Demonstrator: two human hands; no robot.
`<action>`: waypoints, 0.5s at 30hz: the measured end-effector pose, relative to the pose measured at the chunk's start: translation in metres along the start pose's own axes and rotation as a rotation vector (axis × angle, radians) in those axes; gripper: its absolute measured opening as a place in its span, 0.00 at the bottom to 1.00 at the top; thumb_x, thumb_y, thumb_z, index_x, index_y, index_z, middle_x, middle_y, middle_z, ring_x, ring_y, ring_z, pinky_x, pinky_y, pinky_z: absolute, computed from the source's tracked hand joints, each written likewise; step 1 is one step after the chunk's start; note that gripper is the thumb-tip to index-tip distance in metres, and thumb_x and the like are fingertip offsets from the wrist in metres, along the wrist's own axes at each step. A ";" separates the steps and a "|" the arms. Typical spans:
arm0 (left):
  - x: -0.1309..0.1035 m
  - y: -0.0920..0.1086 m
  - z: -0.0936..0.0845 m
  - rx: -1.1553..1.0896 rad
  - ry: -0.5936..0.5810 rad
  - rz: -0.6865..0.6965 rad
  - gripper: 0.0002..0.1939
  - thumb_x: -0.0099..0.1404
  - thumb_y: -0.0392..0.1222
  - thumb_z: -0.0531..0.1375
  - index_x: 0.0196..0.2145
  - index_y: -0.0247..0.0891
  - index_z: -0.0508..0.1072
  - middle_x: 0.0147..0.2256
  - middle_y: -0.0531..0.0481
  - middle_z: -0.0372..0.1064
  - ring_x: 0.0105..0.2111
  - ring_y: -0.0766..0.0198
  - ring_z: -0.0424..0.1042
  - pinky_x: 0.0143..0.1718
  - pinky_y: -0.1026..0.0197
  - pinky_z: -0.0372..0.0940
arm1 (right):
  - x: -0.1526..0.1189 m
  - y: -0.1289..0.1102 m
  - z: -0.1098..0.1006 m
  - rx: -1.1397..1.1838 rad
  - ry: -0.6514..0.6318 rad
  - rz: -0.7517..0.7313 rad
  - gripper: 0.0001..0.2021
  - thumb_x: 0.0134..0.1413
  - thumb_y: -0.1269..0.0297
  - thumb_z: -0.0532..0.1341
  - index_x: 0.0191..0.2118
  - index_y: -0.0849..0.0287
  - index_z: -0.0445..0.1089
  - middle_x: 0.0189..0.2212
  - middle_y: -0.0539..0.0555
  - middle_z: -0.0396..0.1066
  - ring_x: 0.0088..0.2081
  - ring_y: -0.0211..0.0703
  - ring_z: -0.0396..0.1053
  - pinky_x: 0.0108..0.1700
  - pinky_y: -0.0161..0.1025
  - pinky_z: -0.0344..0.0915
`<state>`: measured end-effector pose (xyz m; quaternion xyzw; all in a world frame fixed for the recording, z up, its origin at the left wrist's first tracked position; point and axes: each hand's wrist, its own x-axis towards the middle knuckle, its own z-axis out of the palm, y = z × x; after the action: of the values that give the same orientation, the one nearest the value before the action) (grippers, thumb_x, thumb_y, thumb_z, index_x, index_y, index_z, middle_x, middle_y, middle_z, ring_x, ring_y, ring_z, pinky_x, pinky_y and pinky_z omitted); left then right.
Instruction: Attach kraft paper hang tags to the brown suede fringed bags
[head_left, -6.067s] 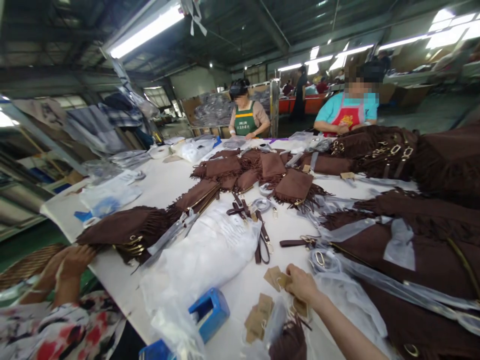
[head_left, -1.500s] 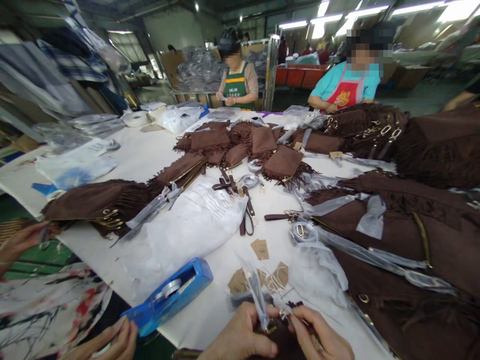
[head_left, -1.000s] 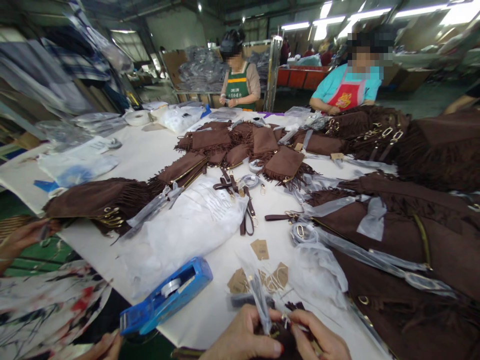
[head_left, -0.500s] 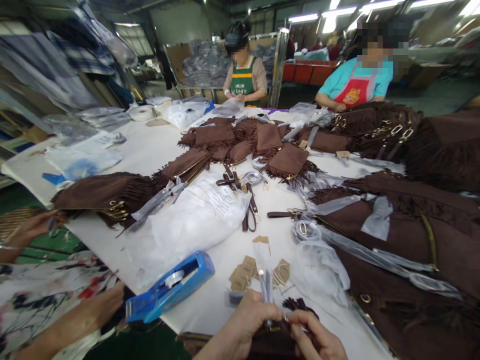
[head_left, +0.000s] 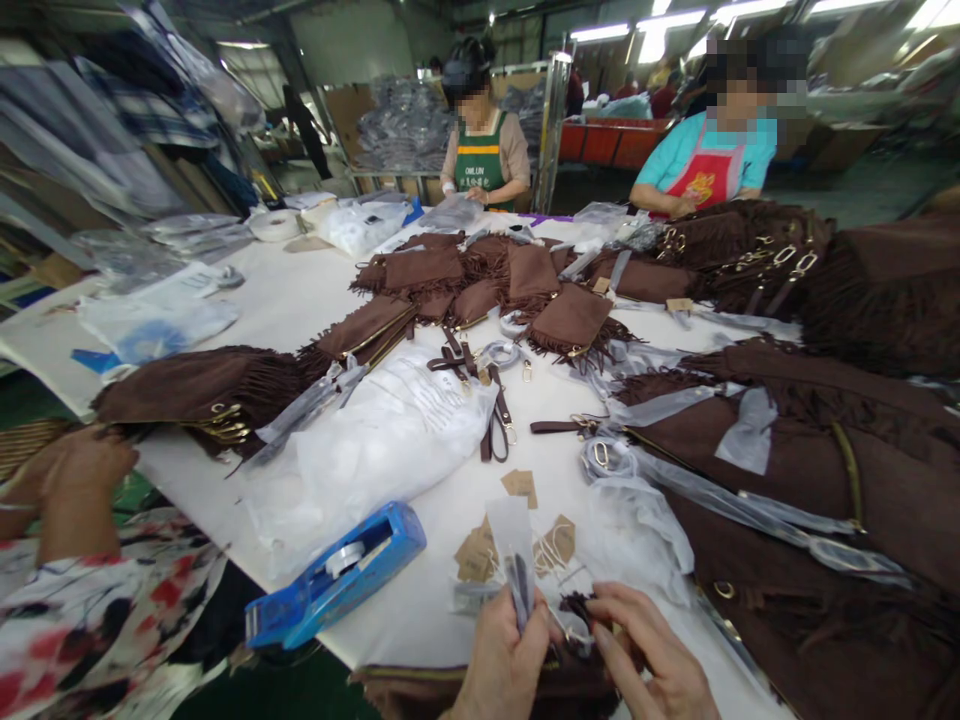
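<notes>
Near the bottom centre, my left hand point(head_left: 504, 655) is closed on a plastic-wrapped strap point(head_left: 516, 560) that points up from the fingers. To its right, my right hand point(head_left: 651, 650) has its thumb and fingers around the dark fringe tassel point(head_left: 579, 606); a metal ring shows between the hands. Under both hands lies a brown zipped bag point(head_left: 420, 690), partly hidden by them. Brown paper tags point(head_left: 477, 553) with white strings lie just beyond my left hand.
A blue tape dispenser point(head_left: 337, 575) sits at the table's near edge. White plastic bags point(head_left: 382, 440) and brown fringed bags point(head_left: 795, 450) cover much of the table. One person's arms reach in at left; two people stand across.
My left hand has tilted upright with the wrapped strap. My right hand has lifted slightly and its fingers have spread around the tassel. The neighbour's hands at left have come together.
</notes>
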<state>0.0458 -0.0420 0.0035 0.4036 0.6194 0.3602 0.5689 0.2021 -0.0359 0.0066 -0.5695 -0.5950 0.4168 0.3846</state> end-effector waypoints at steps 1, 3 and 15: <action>-0.001 -0.002 0.000 0.001 0.015 0.010 0.12 0.59 0.48 0.52 0.26 0.37 0.65 0.23 0.50 0.66 0.27 0.62 0.65 0.34 0.61 0.59 | 0.004 -0.002 -0.001 -0.018 -0.018 -0.060 0.12 0.52 0.54 0.58 0.32 0.55 0.73 0.37 0.56 0.70 0.31 0.40 0.70 0.33 0.32 0.67; -0.003 -0.004 0.000 0.002 0.059 0.022 0.13 0.59 0.49 0.52 0.26 0.37 0.65 0.23 0.50 0.65 0.27 0.62 0.64 0.33 0.62 0.59 | 0.012 -0.006 -0.001 -0.049 -0.143 -0.134 0.10 0.55 0.58 0.55 0.33 0.55 0.72 0.34 0.55 0.70 0.35 0.42 0.70 0.38 0.32 0.67; 0.001 -0.012 0.001 -0.098 0.204 0.007 0.14 0.58 0.51 0.53 0.27 0.37 0.65 0.22 0.53 0.63 0.25 0.64 0.62 0.31 0.63 0.57 | 0.037 -0.007 0.012 -0.064 -0.560 0.073 0.14 0.53 0.57 0.53 0.24 0.59 0.66 0.24 0.50 0.61 0.28 0.40 0.61 0.32 0.36 0.56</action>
<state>0.0458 -0.0455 -0.0079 0.3385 0.6544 0.4312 0.5208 0.1863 0.0000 0.0079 -0.4648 -0.6701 0.5526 0.1718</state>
